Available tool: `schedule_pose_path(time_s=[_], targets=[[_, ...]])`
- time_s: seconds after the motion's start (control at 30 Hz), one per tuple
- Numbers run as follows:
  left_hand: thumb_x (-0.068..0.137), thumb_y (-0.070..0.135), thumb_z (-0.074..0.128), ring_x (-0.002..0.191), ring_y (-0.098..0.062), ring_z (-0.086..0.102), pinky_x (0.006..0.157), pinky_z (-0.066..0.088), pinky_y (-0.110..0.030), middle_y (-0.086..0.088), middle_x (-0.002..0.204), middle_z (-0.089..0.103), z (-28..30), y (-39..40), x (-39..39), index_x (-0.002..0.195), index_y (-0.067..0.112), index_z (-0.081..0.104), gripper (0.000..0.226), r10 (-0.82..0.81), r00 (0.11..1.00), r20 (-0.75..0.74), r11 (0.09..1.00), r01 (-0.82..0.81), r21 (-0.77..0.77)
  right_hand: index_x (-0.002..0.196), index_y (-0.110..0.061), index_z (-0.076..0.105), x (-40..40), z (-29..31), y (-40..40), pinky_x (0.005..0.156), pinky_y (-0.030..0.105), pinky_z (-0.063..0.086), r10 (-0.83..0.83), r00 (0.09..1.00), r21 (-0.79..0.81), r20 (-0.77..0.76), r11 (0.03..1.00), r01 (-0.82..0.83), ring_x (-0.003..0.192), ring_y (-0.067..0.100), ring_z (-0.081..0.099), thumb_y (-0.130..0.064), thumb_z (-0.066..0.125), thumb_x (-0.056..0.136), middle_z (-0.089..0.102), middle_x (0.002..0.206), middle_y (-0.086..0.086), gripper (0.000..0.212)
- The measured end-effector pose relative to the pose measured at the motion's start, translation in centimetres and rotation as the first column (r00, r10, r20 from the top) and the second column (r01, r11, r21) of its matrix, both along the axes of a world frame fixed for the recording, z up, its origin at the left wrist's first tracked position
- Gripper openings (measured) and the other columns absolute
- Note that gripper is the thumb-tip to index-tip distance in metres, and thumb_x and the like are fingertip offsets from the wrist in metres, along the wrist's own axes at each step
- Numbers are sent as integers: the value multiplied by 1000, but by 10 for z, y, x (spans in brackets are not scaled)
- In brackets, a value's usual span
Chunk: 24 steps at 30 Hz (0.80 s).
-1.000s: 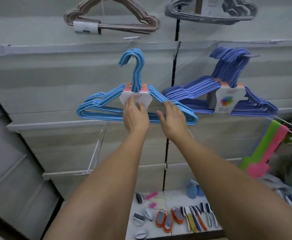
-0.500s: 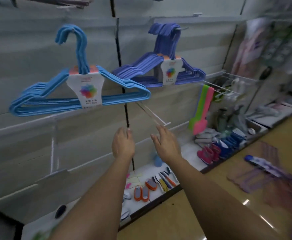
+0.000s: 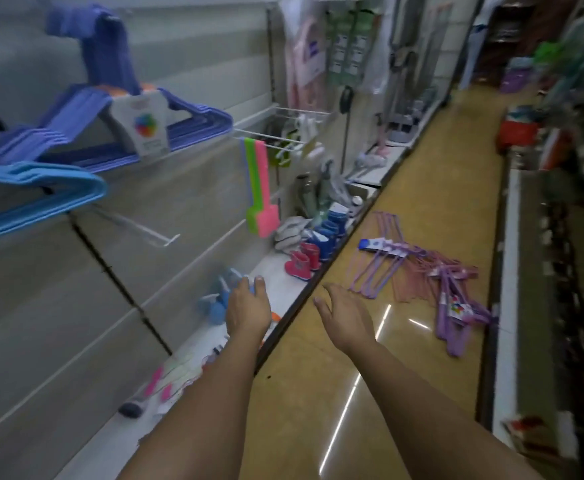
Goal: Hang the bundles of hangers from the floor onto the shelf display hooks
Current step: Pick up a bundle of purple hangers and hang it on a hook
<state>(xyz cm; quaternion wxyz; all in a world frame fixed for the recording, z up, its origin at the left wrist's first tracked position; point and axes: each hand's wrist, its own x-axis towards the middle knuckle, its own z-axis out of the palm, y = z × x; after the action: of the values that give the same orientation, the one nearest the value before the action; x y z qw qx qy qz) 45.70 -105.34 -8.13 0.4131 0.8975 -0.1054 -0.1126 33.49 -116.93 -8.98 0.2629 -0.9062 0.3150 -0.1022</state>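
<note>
Closest to me, both forearms stretch out low; my left hand [image 3: 249,311] hangs over the bottom shelf [image 3: 283,289] with relaxed fingers and nothing in it, and my right hand [image 3: 344,315] is spread wide over the floor [image 3: 422,202], fingers apart, also empty. Beyond the right hand lie the bundles I need — a purple bundle [image 3: 456,313] near the right-hand shelf base, a pink bundle [image 3: 418,275] tangled against it, and a lilac bundle [image 3: 378,258] with a blue-and-white label at its far end. They overlap, so I judge the main risk is lifting one and dragging its neighbour along, or catching only a few hangers and pulling them loose from the label band. The picture is smeared by motion, and I cannot tell exactly where one bundle ends. Up on the wall at left, a light blue bundle [image 3: 34,192] and a dark blue bundle [image 3: 110,129] hang on the display, and a bare hook [image 3: 138,226] juts out just below them — a likely target, but it points into the aisle, and rising carelessly with a bundle could snag it or knock the hung ones off. Small boots [image 3: 306,259] crowd the shelf edge near the lilac bundle, easy to sweep off.
</note>
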Motion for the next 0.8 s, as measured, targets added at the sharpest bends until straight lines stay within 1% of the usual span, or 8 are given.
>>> schedule_pose_path(time_s=[0.1, 0.17, 0.3, 0.37, 0.5, 0.63, 0.73, 0.8], targets=[[101, 41, 30, 129, -32, 43, 106, 35, -40, -15, 143, 44, -1, -56, -20, 139, 8, 43, 52, -96, 995, -17, 995, 97, 2, 137, -16, 46, -25, -3, -44, 100, 34, 35, -103, 994, -19, -24, 995, 103, 123, 26, 49, -43, 38, 100, 54, 136, 4, 47], [101, 40, 30, 132, -29, 40, 107, 31, -37, -12, 146, 42, -3, -96, -32, 142, 10, 39, 52, -154, 988, -20, 988, 154, 6, 137, -18, 46, -43, -5, -78, 100, 33, 34, -174, 984, -17, -38, 985, 173, 123, 27, 49, -44, 39, 99, 54, 137, 4, 47], [102, 39, 29, 128, -31, 44, 102, 35, -36, -14, 140, 49, -6, -171, -53, 138, 11, 45, 49, -264, 964, -32, 964, 265, 19, 137, -18, 46, -82, -10, -142, 98, 36, 37, -308, 949, 12, -66, 951, 310, 124, 28, 49, -45, 38, 99, 54, 137, 4, 47], [102, 40, 29, 128, -33, 44, 102, 35, -37, -16, 139, 49, -13, -207, -64, 137, 8, 47, 51, -314, 948, -46, 948, 316, 30, 138, -18, 46, -102, -14, -172, 97, 37, 41, -373, 925, 41, -71, 925, 377, 123, 27, 50, -47, 36, 99, 54, 137, 3, 49], [101, 40, 29, 125, -32, 47, 100, 37, -37, -15, 137, 51, -23, -261, -92, 133, 8, 49, 50, -380, 922, -76, 924, 383, 18, 138, -19, 45, -137, -26, -218, 96, 37, 41, -455, 884, 86, -111, 882, 464, 122, 28, 50, -46, 37, 99, 54, 136, 5, 49], [101, 41, 29, 125, -33, 47, 99, 37, -37, -14, 138, 50, -37, -307, -116, 137, 10, 47, 51, -454, 881, -138, 884, 464, 55, 130, -18, 51, -161, -41, -254, 90, 37, 47, -513, 845, 112, -154, 840, 531, 111, 27, 56, -49, 35, 98, 60, 125, 5, 47], [100, 45, 28, 127, -32, 46, 104, 38, -39, -14, 141, 48, -51, -339, -124, 138, 9, 46, 55, -512, 837, -193, 841, 534, 88, 136, -18, 48, -172, -53, -276, 96, 38, 44, -520, 834, 154, -185, 823, 547, 119, 25, 52, -51, 32, 98, 55, 134, 4, 52], [100, 46, 27, 127, -33, 46, 104, 39, -40, -15, 140, 49, -60, -362, -126, 137, 8, 47, 57, -558, 802, -215, 800, 588, 117, 141, -18, 43, -176, -58, -294, 98, 37, 41, -534, 818, 180, -213, 802, 570, 125, 25, 48, -51, 31, 99, 50, 140, 5, 55]])
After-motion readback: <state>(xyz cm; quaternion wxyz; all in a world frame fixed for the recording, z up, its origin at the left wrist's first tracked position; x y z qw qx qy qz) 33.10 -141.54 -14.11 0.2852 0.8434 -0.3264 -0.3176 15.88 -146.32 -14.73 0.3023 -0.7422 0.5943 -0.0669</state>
